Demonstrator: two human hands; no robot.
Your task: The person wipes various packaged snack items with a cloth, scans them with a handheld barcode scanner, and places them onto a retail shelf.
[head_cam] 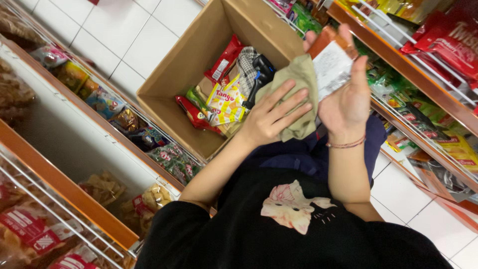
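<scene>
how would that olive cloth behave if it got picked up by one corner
Probably floppy: the olive cloth bunches and folds under the left hand and droops at its lower edge. It looks light, since the fingers merely press it against the packet in the right hand. Likely not slippery; the surface seems matte.

A cardboard box (172,74) sits on the floor (124,30) ahead of the person, snack packets (226,102) inside. Shelves (64,149) run along both sides (left and right).

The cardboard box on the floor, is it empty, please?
No, the cardboard box holds several snack packets and a dark handheld device.
</scene>
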